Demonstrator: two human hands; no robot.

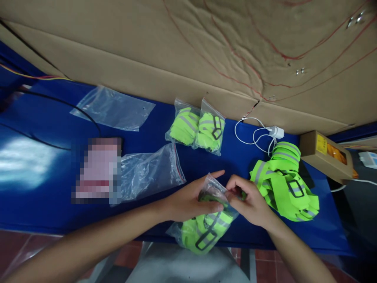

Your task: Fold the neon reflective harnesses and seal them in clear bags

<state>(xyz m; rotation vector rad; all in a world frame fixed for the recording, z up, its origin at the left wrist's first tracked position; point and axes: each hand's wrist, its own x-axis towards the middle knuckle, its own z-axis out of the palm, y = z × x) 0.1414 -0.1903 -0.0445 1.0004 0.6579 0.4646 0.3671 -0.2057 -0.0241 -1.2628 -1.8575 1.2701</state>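
Observation:
A clear zip-lock bag [210, 226] filled with a folded neon-yellow reflective strap and black buckles sits at the table's front edge, its top toward the wall. My left hand [191, 202] holds it, thumb across the front and index finger stretched out past the bag's mouth. With bent fingers, my right hand [249, 198] pinches the upper right edge of the bag; its fingertips are partly hidden. Just right of that hand lies a loose heap of reflective straps [285, 192] with a black buckle. An empty zip-lock bag [147, 173] lies beyond my left forearm.
Two filled bags [184, 125] rest by the cardboard-covered wall [132, 59]. Another flat plastic bag [114, 110] lies farther left, near a blurred-out device [98, 169] and black cables. At right are a white charger [276, 132] with its cord and a cardboard box [325, 153].

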